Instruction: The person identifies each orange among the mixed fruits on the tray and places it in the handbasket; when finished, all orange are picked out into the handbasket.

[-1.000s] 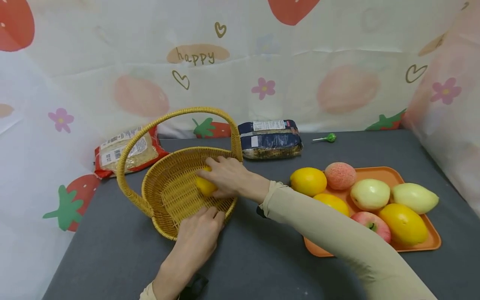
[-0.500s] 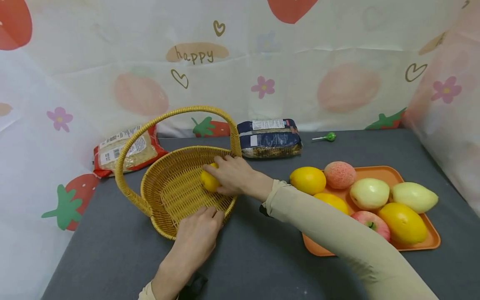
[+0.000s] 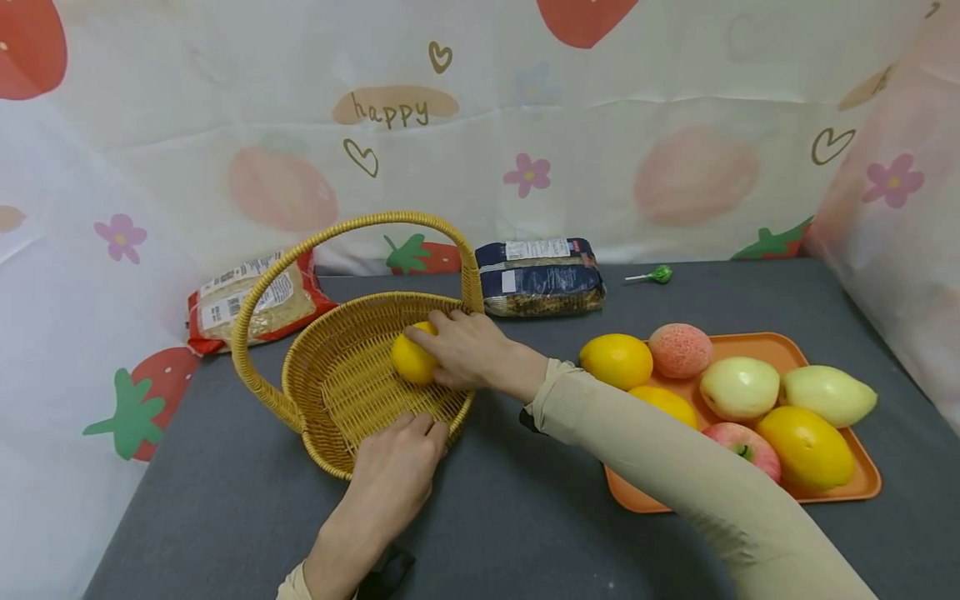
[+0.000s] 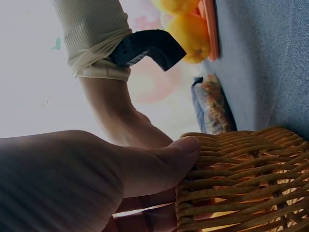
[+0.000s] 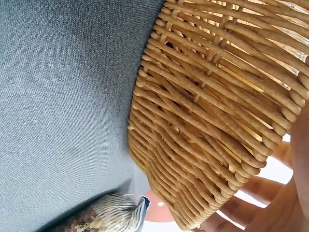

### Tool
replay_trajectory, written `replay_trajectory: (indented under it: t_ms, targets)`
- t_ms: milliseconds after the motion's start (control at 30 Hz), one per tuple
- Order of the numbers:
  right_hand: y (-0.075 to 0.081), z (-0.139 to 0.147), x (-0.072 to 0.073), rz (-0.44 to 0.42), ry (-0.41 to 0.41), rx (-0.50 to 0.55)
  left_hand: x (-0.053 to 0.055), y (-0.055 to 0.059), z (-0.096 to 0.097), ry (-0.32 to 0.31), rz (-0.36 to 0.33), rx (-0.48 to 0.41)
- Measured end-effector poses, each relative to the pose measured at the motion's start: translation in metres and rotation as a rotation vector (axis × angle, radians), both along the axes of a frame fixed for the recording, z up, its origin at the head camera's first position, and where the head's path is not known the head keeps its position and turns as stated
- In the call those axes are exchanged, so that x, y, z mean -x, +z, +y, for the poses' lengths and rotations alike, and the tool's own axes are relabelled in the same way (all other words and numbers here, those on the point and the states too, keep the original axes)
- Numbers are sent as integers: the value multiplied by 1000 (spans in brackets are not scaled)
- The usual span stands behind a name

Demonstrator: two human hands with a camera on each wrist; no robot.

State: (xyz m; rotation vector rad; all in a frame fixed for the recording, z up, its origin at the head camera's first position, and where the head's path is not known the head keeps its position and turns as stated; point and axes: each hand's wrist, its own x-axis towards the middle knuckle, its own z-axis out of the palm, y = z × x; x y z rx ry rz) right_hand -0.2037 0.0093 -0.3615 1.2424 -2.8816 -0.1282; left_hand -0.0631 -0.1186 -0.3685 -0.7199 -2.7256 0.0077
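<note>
A yellow wicker basket with a tall arched handle stands on the left of the table. My left hand grips its near rim; in the left wrist view the thumb lies over the woven edge, the fingers partly hidden behind it. Inside the basket is a yellow, lemon-like fruit. My right hand reaches over the right rim, its fingers loosely extended against the fruit's right side. In the right wrist view the fingers look spread behind the rim, and the wicker wall hides the fruit.
Right of the basket, an orange tray bears several fruits, including an apple and a pinkish round fruit. A red-edged bag, a dark blue packet and a green lollipop lie along the back.
My right hand has drawn slightly back to the right and its fingers have loosened. More of the yellow fruit shows, and it has shifted a little left since half a second ago. The left hand stays put.
</note>
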Motion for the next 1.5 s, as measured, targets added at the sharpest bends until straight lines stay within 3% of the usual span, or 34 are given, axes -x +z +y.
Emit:
replay_trajectory:
  t_ms: [667, 867, 1233, 1500]
  targets:
    - [3, 0, -1, -9, 5, 15, -1, 0, -1, 3, -9, -7]
    - [11, 9, -1, -5, 29, 84, -1, 0, -1, -4, -5, -9]
    - [31, 61, -17, 246, 201, 337, -1, -1, -1, 2, -2, -16]
    - [50, 116, -23, 248, 145, 335, 0, 0, -1, 1, -20, -25]
